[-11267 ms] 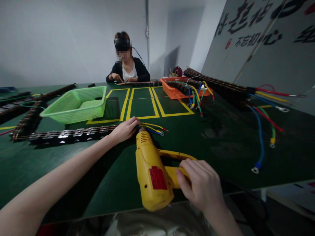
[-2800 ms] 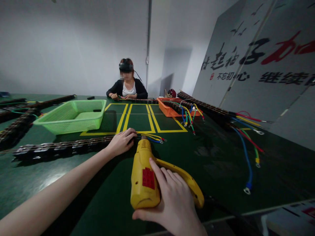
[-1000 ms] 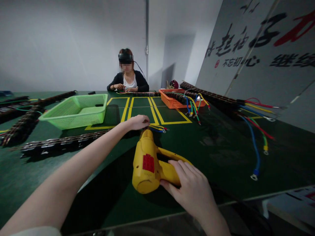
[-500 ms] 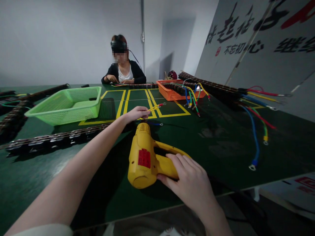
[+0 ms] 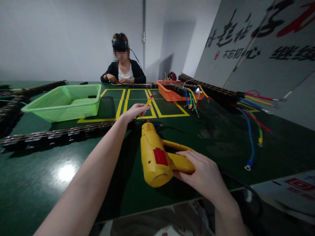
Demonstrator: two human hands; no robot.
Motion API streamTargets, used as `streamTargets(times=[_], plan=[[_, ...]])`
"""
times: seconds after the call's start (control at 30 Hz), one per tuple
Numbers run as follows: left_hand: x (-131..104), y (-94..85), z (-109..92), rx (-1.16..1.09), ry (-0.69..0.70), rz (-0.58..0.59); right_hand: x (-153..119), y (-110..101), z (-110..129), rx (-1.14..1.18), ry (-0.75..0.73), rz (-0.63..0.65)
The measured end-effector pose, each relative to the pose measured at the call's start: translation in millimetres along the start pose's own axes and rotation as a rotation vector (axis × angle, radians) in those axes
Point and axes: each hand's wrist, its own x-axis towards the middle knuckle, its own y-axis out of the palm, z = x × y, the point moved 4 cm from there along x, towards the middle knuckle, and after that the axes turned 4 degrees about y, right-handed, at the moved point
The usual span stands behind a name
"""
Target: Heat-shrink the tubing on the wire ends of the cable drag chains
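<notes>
My right hand (image 5: 200, 170) is wrapped round the handle of a yellow heat gun (image 5: 156, 157) with a red label. The gun's nozzle points away from me, toward the space just below my left hand (image 5: 136, 111). That hand is closed on yellow wires (image 5: 149, 101), whose ends carry red sleeves and ring terminals and stick up past the fingers. Beneath it, a blue wire end with a ring terminal (image 5: 160, 125) lies low over the table. A long dark cable chain (image 5: 64, 132) runs from the left edge up to behind my left forearm.
A green plastic basket (image 5: 73, 111) stands at left, an orange basket (image 5: 169, 96) at the back. Dark chains (image 5: 211, 86) with coloured wires (image 5: 251, 141) reach in from the right. More chains (image 5: 36, 95) lie far left. A person (image 5: 123, 70) sits across the green table (image 5: 221, 157).
The heat gun and my right hand have shifted to the right, the nozzle now angled more leftward. My left hand has tipped the wire ends upward.
</notes>
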Motion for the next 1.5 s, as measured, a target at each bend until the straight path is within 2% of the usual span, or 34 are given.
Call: streamTargets(times=[0.13,0.23,0.43,0.63,0.83,1.03,1.3,1.5], plan=[[-1.5,0.2,-1.6,-0.051,-0.007,0.012,-7.8,-14.2,-22.8,-0.04,-0.032,-0.005],[-3.8,1.4,-5.2,-0.082,-0.011,0.031,-12.9,-22.8,-34.7,-0.106,-0.06,-0.068],[-4.4,4.8,-7.8,-0.106,0.021,0.069,-14.6,-23.7,-34.1,-0.274,-0.108,-0.202],[-3.8,6.8,-7.5,-0.157,0.005,0.057,-14.7,-18.1,-20.1,-0.249,-0.107,-0.111],[-4.2,7.9,-8.6,-0.176,-0.047,-0.02,-6.2,-2.0,13.1,-0.141,-0.055,0.005],[-2.1,4.5,-1.5,-0.098,-0.045,-0.051,-3.4,11.4,37.7,-0.09,-0.064,-0.036],[-4.7,3.2,-0.8,0.038,-0.019,-0.025,-2.5,7.5,28.0,0.014,-0.022,0.012],[-9.3,5.8,-9.4,0.103,-0.031,-0.034,-2.5,-3.7,4.2,0.037,0.055,0.029]])
